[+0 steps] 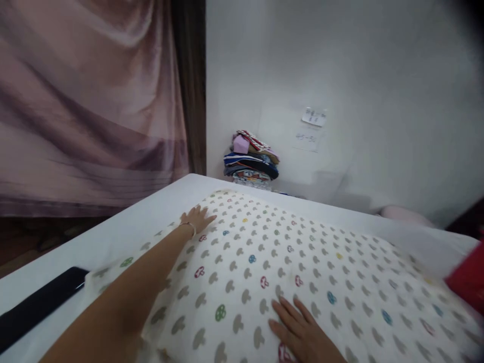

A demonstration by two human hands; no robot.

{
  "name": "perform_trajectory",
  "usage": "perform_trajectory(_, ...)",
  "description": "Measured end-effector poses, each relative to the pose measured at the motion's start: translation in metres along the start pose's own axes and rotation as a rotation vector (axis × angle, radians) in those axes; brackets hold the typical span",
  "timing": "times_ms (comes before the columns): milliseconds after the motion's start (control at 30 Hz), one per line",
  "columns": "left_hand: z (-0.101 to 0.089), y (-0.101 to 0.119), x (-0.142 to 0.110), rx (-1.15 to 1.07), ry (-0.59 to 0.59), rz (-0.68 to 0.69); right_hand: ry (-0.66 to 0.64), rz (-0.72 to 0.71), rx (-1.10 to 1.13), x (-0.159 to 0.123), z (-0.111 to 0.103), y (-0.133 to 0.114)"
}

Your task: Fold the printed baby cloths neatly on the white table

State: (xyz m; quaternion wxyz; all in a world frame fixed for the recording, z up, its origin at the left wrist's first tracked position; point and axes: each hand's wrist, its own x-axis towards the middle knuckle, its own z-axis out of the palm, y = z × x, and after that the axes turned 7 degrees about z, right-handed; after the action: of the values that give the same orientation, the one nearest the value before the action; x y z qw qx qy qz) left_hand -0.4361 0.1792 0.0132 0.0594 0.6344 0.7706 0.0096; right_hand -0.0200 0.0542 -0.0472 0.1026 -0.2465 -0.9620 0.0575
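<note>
A white cloth with a small grey and coloured mouse-head print (302, 262) lies spread over a white table (124, 227). My left hand (196, 219) reaches far out and rests flat, fingers stretched, on the cloth's far left edge; a thin band circles its wrist. My right hand (298, 330) lies flat and open on the cloth near the bottom of the view, fingers apart and pointing up-left. Neither hand holds anything.
A stack of folded coloured clothes (251, 159) sits at the table's far edge against a white wall with two paper notes (313, 117). A black flat object (38, 305) lies at the table's left. A pinkish curtain (91, 101) hangs left; something red (469, 277) shows at right.
</note>
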Motion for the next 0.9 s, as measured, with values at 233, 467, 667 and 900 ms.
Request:
perform_trajectory(233,0.040,0.042,-0.095,0.022,0.040,0.402,-0.180,0.203,0.251,0.000,-0.060,-0.034)
perform_trajectory(467,0.021,0.074,-0.128,0.046,-0.043,0.253,-0.104,0.263,0.276,-0.038,-0.067,-0.047)
perform_trajectory(667,0.040,0.085,-0.168,0.053,0.042,0.412,-0.139,0.362,0.285,-0.096,-0.078,-0.044)
perform_trajectory(900,0.080,0.074,-0.188,0.097,0.133,0.521,0.058,0.805,-0.083,-0.212,-0.091,0.011)
